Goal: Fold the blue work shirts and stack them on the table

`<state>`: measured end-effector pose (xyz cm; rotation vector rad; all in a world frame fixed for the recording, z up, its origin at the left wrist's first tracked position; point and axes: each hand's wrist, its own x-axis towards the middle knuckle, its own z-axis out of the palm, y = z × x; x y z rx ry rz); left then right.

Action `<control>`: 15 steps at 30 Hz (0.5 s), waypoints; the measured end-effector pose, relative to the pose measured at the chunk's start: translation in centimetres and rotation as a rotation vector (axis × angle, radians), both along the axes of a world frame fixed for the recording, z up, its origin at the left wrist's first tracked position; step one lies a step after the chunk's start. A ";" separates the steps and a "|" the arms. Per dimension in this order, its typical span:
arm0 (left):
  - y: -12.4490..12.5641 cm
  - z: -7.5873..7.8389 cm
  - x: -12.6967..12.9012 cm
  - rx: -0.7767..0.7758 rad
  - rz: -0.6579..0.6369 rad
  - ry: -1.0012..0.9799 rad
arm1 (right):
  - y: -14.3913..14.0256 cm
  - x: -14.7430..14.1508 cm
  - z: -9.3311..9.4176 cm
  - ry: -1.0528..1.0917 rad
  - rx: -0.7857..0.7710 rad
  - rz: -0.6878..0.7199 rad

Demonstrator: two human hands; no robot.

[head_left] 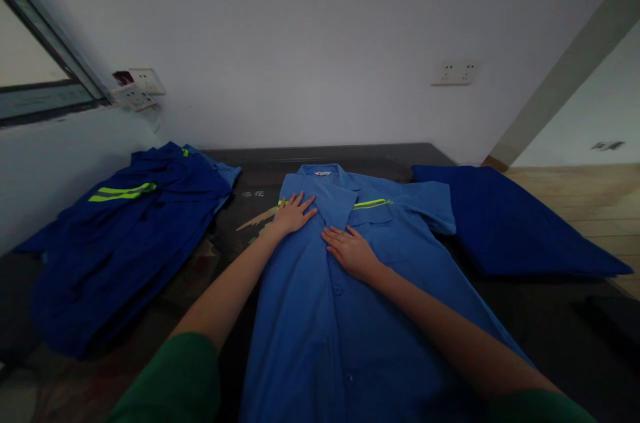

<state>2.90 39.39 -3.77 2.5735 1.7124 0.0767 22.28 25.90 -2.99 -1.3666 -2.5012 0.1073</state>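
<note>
A light blue short-sleeved work shirt (395, 296) lies front up on the dark table, its collar at the far end and its button placket running toward me. Yellow-green reflective strips cross the chest. My left hand (294, 214) rests flat on the chest near the left edge, fingers spread. Lower and a little to the right, my right hand (351, 251) lies on the cloth beside the placket, fingers extended. Neither hand grips the fabric. The sleeve on the right is spread outward; on the left no sleeve shows.
Dark blue garments with reflective strips (150, 230) are heaped on the left of the table (280, 155). A folded dark blue cloth (505, 223) lies at the right. Behind stands a wall with sockets (455, 72); a dark flat object (617, 320) sits at the right edge.
</note>
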 end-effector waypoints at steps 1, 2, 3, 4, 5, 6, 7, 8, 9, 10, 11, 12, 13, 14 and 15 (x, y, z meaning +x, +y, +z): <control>1.3 0.0 0.0 -0.025 0.027 -0.003 | 0.0 0.0 0.0 0.009 -0.007 -0.002; 2.5 0.0 0.0 -0.044 0.061 -0.007 | 0.0 0.0 -0.1 0.018 -0.015 -0.004; 3.6 0.0 0.0 -0.055 0.097 -0.013 | -0.1 0.0 -0.1 0.027 -0.022 -0.008; 4.7 0.0 0.1 -0.057 0.132 -0.019 | -0.1 0.0 -0.1 0.035 -0.029 -0.012; 5.6 0.0 0.1 -0.051 0.164 -0.025 | -0.1 0.0 -0.1 0.042 -0.032 -0.015; 6.4 0.0 0.2 -0.037 0.193 -0.031 | -0.1 0.0 -0.1 0.049 -0.032 -0.018; 7.1 0.1 0.3 -0.020 0.215 -0.037 | -0.1 0.0 0.1 0.053 -0.029 -0.019; 7.6 0.1 0.4 0.002 0.229 -0.043 | 0.0 -0.2 0.3 0.053 -0.026 -0.021; 8.0 0.1 0.5 0.025 0.240 -0.051 | 0.1 -0.4 0.7 0.049 -0.019 -0.028; 8.4 0.1 0.6 0.052 0.248 -0.060 | 0.3 -0.7 1.1 0.046 -0.006 -0.044; 8.6 0.0 0.8 0.082 0.252 -0.071 | 0.6 -1.0 1.6 0.047 0.012 -0.064; 8.8 -0.1 0.8 0.113 0.256 -0.082 | 1.0 -1.5 2.1 0.051 0.034 -0.080; 8.9 -0.2 0.9 0.140 0.258 -0.091 | 1.3 -2.0 2.5 0.056 0.056 -0.086; 9.1 -0.4 0.9 0.158 0.259 -0.099 | 1.8 -2.5 2.8 0.058 0.072 -0.080; 9.2 -0.6 0.9 0.164 0.258 -0.103 | 2.2 -2.9 2.9 0.052 0.072 -0.066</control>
